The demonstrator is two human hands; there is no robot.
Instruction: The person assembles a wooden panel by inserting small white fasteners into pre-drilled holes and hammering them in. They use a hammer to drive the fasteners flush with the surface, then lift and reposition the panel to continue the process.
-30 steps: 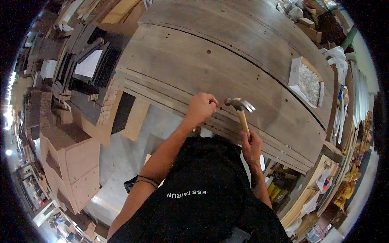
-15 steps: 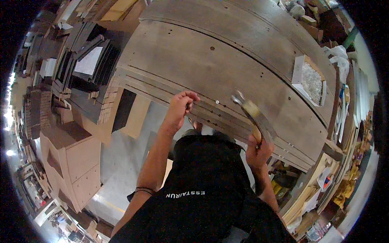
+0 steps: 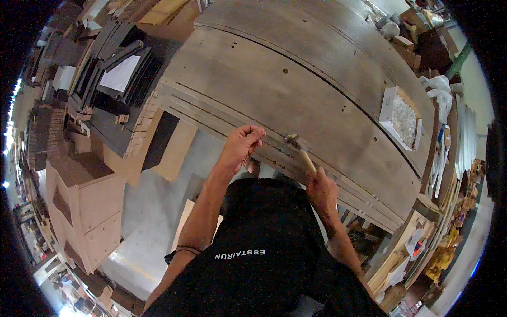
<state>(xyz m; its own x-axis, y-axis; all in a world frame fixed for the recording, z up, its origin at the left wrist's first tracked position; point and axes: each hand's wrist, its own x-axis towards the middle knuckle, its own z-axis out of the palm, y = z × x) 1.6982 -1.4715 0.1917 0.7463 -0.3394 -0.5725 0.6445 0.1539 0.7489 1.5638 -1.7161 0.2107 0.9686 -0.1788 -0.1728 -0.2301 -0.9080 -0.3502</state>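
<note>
My right hand (image 3: pixel 322 191) is wrapped round the pale wooden handle of a claw hammer (image 3: pixel 304 156). The metal head is low over the grooved edges of a stack of grey-brown wooden panels (image 3: pixel 253 71). Whether it touches the wood I cannot tell. Just left of the hammer head, my left hand (image 3: pixel 240 149) is above the same edge strips, its fingers pinched together. Anything between those fingertips is too small to make out. Small dark holes run along the strips near both hands.
An open white box (image 3: pixel 390 108) of small whitish pieces sits on the panels at right. Dark boards (image 3: pixel 113 95) are stacked at left, above a light-brown drawer cabinet (image 3: pixel 100 216). Wood strips and plastic wrap (image 3: pixel 412 245) lie at lower right.
The hammer has come down and left, its head now near where a small white round piece showed on the strip. My left hand has shifted slightly right, still pinched.
</note>
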